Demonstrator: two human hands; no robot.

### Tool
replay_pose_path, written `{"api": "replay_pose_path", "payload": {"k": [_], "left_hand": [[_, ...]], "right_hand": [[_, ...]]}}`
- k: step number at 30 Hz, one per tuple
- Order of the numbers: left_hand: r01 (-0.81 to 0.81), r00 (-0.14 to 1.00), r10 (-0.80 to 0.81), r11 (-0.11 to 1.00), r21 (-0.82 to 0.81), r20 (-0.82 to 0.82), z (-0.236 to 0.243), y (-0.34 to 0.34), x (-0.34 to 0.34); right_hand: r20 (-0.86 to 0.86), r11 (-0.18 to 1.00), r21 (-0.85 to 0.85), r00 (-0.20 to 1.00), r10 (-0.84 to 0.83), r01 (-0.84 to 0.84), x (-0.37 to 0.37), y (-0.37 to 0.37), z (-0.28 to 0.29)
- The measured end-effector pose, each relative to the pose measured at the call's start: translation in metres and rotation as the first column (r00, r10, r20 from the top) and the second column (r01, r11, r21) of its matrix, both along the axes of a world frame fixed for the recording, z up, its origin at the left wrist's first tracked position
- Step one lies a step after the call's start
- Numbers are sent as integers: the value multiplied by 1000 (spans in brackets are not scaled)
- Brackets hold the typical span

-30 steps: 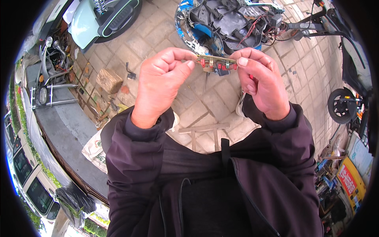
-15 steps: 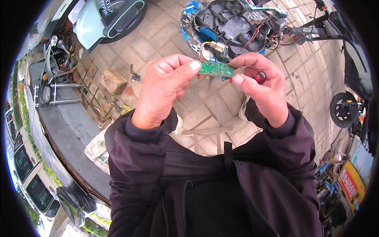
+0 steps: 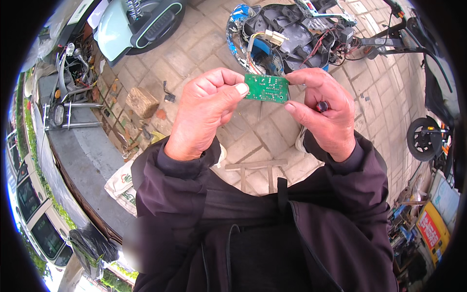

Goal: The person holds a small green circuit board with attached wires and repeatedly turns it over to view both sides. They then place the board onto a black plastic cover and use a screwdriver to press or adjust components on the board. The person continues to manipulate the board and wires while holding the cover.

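Note:
A small green circuit board (image 3: pixel 266 89) is held up in front of me, its soldered face turned toward me. My left hand (image 3: pixel 206 109) pinches the board's left edge between thumb and fingers. At the opposite end, the thumb and forefinger of my right hand (image 3: pixel 323 107) sit at the right-hand corners. Tucked in the curled fingers of that hand is a dark red, round-ended object (image 3: pixel 322 106), most of it hidden. Just beyond the board, white connectors (image 3: pixel 276 37) on coloured wires rise from a blue patterned part (image 3: pixel 241 48).
Black plastic housing (image 3: pixel 292 29) with loose wiring lies on the paving ahead. A pale green scooter body (image 3: pixel 114 31) stands far left. A brick-like block (image 3: pixel 142 102) sits left of my hands, a wooden stool (image 3: pixel 257 165) below them. A wheel (image 3: pixel 424 137) is at right.
The board has tilted so that its soldered face shows more fully; the red parts under it are now out of sight. Both hands stay at its ends. The white connectors look slightly shifted.

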State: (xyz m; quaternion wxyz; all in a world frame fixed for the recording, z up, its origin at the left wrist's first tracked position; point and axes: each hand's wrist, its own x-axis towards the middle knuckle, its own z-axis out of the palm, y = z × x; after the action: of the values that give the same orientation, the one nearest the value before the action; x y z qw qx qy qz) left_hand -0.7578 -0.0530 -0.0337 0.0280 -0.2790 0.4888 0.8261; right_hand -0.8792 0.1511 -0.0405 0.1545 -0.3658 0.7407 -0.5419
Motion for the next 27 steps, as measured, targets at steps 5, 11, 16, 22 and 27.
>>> {"api": "replay_pose_path", "payload": {"k": [5, 11, 16, 22, 27], "left_hand": [[1, 1000, -1, 1000, 18, -7, 0, -1, 0], [8, 1000, -7, 999, 50, -21, -1, -3, 1], [12, 1000, -10, 998, 63, -24, -1, -3, 2], [24, 999, -21, 998, 66, -36, 0, -4, 2], [7, 999, -4, 996, 90, -39, 1, -3, 2]], "right_hand": [[-57, 999, -31, 998, 30, -31, -1, -1, -2], [-66, 999, 2, 997, 37, -37, -4, -1, -1], [-51, 999, 21, 998, 42, -41, -4, -2, 0], [-69, 999, 19, 996, 52, -51, -3, -1, 2], [-142, 998, 38, 988, 54, -50, -3, -1, 4]]}}
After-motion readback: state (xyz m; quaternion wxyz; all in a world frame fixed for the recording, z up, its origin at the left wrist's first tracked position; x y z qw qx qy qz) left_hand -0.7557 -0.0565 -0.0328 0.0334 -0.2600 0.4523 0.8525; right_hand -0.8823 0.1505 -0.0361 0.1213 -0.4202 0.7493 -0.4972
